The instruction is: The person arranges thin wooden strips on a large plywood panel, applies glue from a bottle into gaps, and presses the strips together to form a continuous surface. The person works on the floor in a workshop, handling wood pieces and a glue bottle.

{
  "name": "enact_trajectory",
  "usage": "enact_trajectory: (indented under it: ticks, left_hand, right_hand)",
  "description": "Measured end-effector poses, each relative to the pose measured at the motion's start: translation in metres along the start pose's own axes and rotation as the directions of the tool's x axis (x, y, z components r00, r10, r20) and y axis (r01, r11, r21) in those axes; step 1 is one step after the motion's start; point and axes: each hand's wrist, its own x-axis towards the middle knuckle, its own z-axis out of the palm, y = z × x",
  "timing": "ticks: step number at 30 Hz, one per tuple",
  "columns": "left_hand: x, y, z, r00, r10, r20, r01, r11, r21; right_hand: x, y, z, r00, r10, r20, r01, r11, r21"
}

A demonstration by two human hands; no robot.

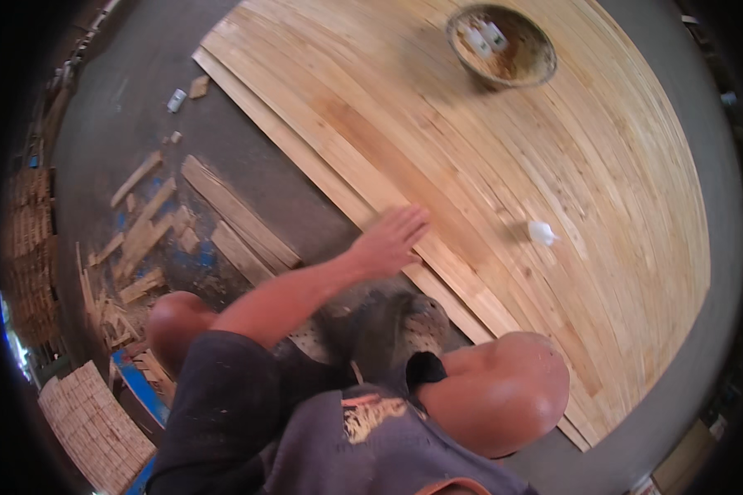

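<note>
One hand of mine is showing, the left hand (390,239), reaching out from my bare forearm with the fingers (413,219) spread flat and apart, gripping nothing. It is hovering over, or perhaps touching, the near edge of the wooden panel (487,157), a broad sheet of pale strips laid side by side on the grey floor (140,107); I cannot tell whether the palm is making contact. I am squatting at that edge, my knees rising below the hand and a perforated grey stool (404,326) sitting under me.

Well to the right of my fingers, a small white object (541,233) is lying on the panel, blurred, so I cannot tell what it is. Farther off, at the panel's far side, a round woven bowl (502,45) is holding two small white containers (483,37).

Left of the panel, loose wood offcuts (153,231) are lying scattered on the floor. My right hand is not appearing anywhere.
</note>
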Motion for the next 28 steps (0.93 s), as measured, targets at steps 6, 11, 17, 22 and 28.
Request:
enact_trajectory:
  ticks: [6,11,17,22,28]
  left_hand:
    - [0.006,-0.051,0.005,0.989,-0.068,-0.13,0.061,0.997,-0.056]
    - [0.014,-0.191,-0.03,0.703,-0.674,-0.228,0.69,0.724,-0.012]
    - [0.012,-0.271,-0.105,0.53,-0.839,0.123,0.843,0.537,0.033]
    - [0.026,-0.27,-0.096,0.47,-0.873,0.132,0.882,0.47,-0.027]
    - [0.033,-0.276,-0.107,0.428,-0.875,0.227,0.893,0.448,0.041]
  right_hand:
    - [0.057,0.104,0.08,0.987,0.095,-0.131,-0.013,0.854,0.521]
    - [0.14,0.155,0.077,0.941,0.053,-0.334,0.214,0.67,0.711]
    - [0.247,0.04,-0.061,0.593,-0.459,-0.662,0.754,0.606,0.255]
    - [0.355,-0.111,-0.154,0.242,-0.72,-0.65,0.771,0.55,-0.321]
    - [0.492,-0.216,-0.214,0.731,-0.612,-0.303,0.384,0.735,-0.559]
